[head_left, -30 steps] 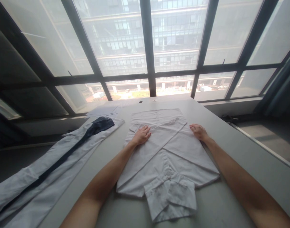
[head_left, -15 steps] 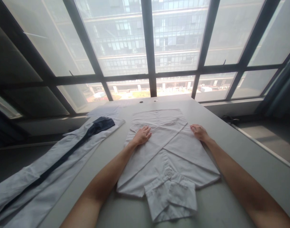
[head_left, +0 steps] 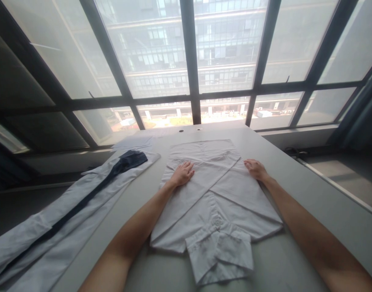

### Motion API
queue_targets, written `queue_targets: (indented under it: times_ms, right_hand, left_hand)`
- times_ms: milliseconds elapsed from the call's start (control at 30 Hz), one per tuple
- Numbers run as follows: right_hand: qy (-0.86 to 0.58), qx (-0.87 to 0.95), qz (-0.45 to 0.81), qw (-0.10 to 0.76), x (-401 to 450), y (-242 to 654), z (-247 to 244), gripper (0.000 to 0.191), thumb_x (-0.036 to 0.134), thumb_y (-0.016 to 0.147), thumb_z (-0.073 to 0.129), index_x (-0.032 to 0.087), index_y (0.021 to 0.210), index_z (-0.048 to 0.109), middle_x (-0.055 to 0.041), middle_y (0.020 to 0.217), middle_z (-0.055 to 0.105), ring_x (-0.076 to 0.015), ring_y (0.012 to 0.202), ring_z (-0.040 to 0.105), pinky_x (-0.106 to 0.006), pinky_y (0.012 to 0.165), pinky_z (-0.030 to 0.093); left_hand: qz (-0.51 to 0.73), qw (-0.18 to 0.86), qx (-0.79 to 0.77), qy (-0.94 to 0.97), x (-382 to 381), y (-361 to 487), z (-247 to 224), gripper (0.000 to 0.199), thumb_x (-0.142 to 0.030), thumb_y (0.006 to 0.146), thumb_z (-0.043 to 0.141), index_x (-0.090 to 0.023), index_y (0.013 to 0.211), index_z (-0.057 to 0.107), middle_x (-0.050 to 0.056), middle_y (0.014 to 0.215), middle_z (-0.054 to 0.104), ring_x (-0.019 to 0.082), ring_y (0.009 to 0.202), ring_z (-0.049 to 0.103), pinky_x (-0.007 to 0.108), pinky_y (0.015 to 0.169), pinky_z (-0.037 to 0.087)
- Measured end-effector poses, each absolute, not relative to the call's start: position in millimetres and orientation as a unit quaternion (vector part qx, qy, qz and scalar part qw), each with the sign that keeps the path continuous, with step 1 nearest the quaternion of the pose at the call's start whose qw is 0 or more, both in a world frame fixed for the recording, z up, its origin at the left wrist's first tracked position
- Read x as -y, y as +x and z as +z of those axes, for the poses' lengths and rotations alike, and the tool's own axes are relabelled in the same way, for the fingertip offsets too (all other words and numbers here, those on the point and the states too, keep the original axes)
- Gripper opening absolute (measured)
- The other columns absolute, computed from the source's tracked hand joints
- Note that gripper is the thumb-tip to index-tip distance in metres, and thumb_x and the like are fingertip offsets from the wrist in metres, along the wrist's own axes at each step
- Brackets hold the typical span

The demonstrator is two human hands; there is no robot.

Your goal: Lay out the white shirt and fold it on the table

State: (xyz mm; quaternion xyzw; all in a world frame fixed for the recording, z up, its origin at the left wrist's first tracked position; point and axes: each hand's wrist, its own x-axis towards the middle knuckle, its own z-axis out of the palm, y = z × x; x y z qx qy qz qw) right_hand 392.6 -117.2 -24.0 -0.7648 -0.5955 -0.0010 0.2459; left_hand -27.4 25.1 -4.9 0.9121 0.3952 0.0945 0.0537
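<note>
A white button-up shirt (head_left: 204, 202) lies flat on a pale table (head_left: 265, 251), its sleeves folded across the body and its collar toward me. On the shirt's left side rests my left hand (head_left: 182, 173), palm down with the fingers stretched out. My right hand (head_left: 255, 168) is at the shirt's right edge, fingers loosely extended and their tips close to the cloth; whether they touch it I cannot make out. Neither hand grips anything visible.
Left of the shirt, more white clothing (head_left: 82, 227) and a dark blue strip of cloth (head_left: 91, 198) stretch along the table. White sheets (head_left: 134, 142) lie at the far left corner. Two small round holes are near the back edge, before a large framed window (head_left: 161, 52).
</note>
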Motion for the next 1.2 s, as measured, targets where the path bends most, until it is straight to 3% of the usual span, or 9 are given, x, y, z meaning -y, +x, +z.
queue_targets:
  times_ms: [400, 467, 567, 633, 700, 833, 1000, 1100, 1200]
  right_hand:
    - [-0.765, 0.580, 0.034, 0.278, 118, 389, -19, 0.038, 0.039, 0.097, 0.046, 0.022, 0.115, 0.075, -0.0117, 0.138, 0.067, -0.0279, 0.132, 0.059, -0.044, 0.116, 0.039]
    - [-0.754, 0.562, 0.075, 0.331, 118, 390, -18, 0.037, 0.039, 0.094, 0.049, 0.022, 0.114, 0.074, -0.0117, 0.135, 0.069, -0.0285, 0.131, 0.059, -0.046, 0.117, 0.039]
    - [-0.712, 0.492, 0.159, 0.476, 122, 395, -10, 0.043, 0.042, 0.093, 0.049, 0.020, 0.123, 0.069, -0.0137, 0.139, 0.066, -0.0285, 0.136, 0.056, -0.046, 0.117, 0.040]
    - [-0.653, 0.440, 0.227, 0.573, 129, 401, -2, 0.051, 0.048, 0.097, 0.039, 0.021, 0.134, 0.062, -0.0131, 0.150, 0.057, -0.0269, 0.142, 0.050, -0.047, 0.116, 0.042]
    - [-0.578, 0.444, 0.313, 0.609, 140, 405, 9, 0.060, 0.057, 0.101, 0.023, 0.026, 0.141, 0.056, -0.0101, 0.158, 0.050, -0.0258, 0.144, 0.048, -0.049, 0.115, 0.044]
    - [-0.508, 0.553, 0.429, 0.502, 165, 403, 29, 0.078, 0.068, 0.100, 0.005, 0.028, 0.140, 0.059, -0.0091, 0.153, 0.055, -0.0287, 0.139, 0.053, -0.053, 0.110, 0.046]
    - [-0.498, 0.586, 0.556, 0.314, 174, 389, 34, 0.070, 0.062, 0.103, 0.016, 0.023, 0.133, 0.067, -0.0123, 0.147, 0.060, -0.0313, 0.135, 0.057, -0.050, 0.105, 0.050]
    - [-0.488, 0.566, 0.593, 0.299, 171, 388, 27, 0.065, 0.059, 0.103, 0.022, 0.021, 0.131, 0.067, -0.0125, 0.148, 0.060, -0.0308, 0.134, 0.058, -0.052, 0.107, 0.050]
    - [-0.510, 0.546, 0.562, 0.355, 170, 394, 17, 0.063, 0.059, 0.102, 0.025, 0.020, 0.131, 0.066, -0.0124, 0.147, 0.060, -0.0300, 0.137, 0.057, -0.052, 0.113, 0.046]
  left_hand:
    - [0.081, 0.056, -0.399, 0.912, -23, -27, -1, 0.057, -0.041, 0.105, 0.038, -0.018, 0.156, 0.045, 0.013, 0.165, 0.036, 0.032, 0.154, 0.030, 0.051, 0.124, 0.026]
    - [0.080, 0.057, -0.398, 0.912, -23, -27, -1, 0.057, -0.042, 0.105, 0.037, -0.018, 0.156, 0.045, 0.013, 0.165, 0.035, 0.032, 0.154, 0.029, 0.051, 0.124, 0.025]
    - [0.082, 0.058, -0.397, 0.912, -23, -27, -2, 0.057, -0.043, 0.105, 0.036, -0.020, 0.156, 0.045, 0.012, 0.165, 0.036, 0.032, 0.154, 0.028, 0.052, 0.124, 0.025]
    - [0.085, 0.058, -0.398, 0.912, -23, -27, -2, 0.056, -0.043, 0.105, 0.037, -0.021, 0.156, 0.045, 0.012, 0.165, 0.036, 0.032, 0.154, 0.028, 0.052, 0.124, 0.025]
    - [0.088, 0.058, -0.399, 0.911, -23, -27, -3, 0.056, -0.043, 0.104, 0.037, -0.021, 0.155, 0.046, 0.012, 0.165, 0.036, 0.032, 0.154, 0.029, 0.052, 0.124, 0.025]
    - [0.096, 0.060, -0.396, 0.911, -24, -27, -4, 0.055, -0.042, 0.104, 0.039, -0.021, 0.154, 0.047, 0.013, 0.164, 0.037, 0.033, 0.153, 0.030, 0.055, 0.123, 0.027]
    - [0.100, 0.057, -0.390, 0.914, -24, -27, -4, 0.054, -0.040, 0.104, 0.039, -0.020, 0.153, 0.048, 0.014, 0.163, 0.038, 0.033, 0.153, 0.031, 0.055, 0.123, 0.027]
    - [0.089, 0.058, -0.392, 0.914, -23, -27, -2, 0.055, -0.039, 0.104, 0.039, -0.017, 0.154, 0.046, 0.015, 0.165, 0.035, 0.033, 0.154, 0.029, 0.055, 0.124, 0.026]
    - [0.086, 0.057, -0.394, 0.913, -23, -27, -2, 0.054, -0.039, 0.104, 0.040, -0.018, 0.154, 0.046, 0.015, 0.164, 0.036, 0.033, 0.153, 0.030, 0.055, 0.123, 0.026]
